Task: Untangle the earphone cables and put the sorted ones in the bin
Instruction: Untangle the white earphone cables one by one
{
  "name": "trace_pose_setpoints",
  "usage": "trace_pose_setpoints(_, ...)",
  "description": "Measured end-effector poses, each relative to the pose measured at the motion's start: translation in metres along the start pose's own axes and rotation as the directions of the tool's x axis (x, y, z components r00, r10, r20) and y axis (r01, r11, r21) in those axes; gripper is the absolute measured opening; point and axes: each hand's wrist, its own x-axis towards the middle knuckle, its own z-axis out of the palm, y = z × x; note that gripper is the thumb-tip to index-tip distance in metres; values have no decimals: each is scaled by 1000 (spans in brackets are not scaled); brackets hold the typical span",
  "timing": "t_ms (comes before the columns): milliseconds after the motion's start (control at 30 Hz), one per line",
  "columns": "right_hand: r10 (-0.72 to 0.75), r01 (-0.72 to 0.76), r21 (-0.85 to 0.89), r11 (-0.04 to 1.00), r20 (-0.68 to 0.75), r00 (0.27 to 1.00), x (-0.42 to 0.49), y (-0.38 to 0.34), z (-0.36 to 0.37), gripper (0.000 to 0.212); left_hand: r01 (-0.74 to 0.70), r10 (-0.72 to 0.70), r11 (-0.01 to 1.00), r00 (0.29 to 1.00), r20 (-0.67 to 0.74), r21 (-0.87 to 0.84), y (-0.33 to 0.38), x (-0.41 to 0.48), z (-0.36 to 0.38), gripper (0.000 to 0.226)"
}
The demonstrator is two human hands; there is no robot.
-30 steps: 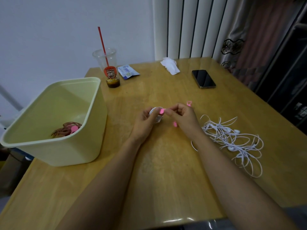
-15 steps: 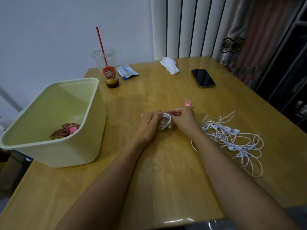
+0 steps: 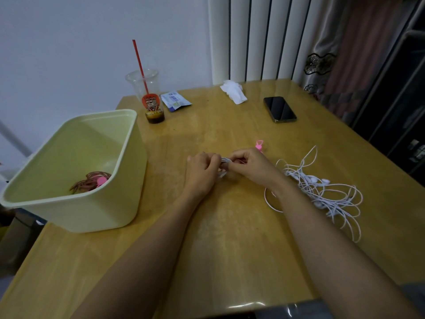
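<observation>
My left hand (image 3: 202, 171) and my right hand (image 3: 249, 165) meet at the middle of the table, both gripping a small coil of white earphone cable (image 3: 224, 163) that is mostly hidden by the fingers. A pink cable tie (image 3: 259, 144) lies just beyond my right hand. To the right of my right forearm lies a tangled heap of white earphones (image 3: 322, 192). The pale yellow bin (image 3: 110, 203) stands at the left and holds a brown coiled cable with a pink tie (image 3: 92, 182).
A plastic cup with a red straw (image 3: 149, 97) and a blue-white packet (image 3: 174, 100) stand behind the bin. A crumpled tissue (image 3: 233, 90) and a black phone (image 3: 279, 109) lie at the far side. Curtains hang at the right.
The pink tie that showed between my fingers a second ago is now hidden. Both hands have closed tighter around the white coil and lowered slightly toward the table.
</observation>
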Motion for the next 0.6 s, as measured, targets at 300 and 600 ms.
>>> trace_pose_setpoints(300, 190, -228, 451, 863, 128, 973, 6, -6, -4, 18, 95, -47, 967, 978, 202, -236, 18, 4, -19, 26)
trace_pose_setpoints(600, 268, -273, 480, 834, 80, 960, 3, -13, -3, 24, -162, 224, 947, 952, 209, -278, 24, -9, -23, 12)
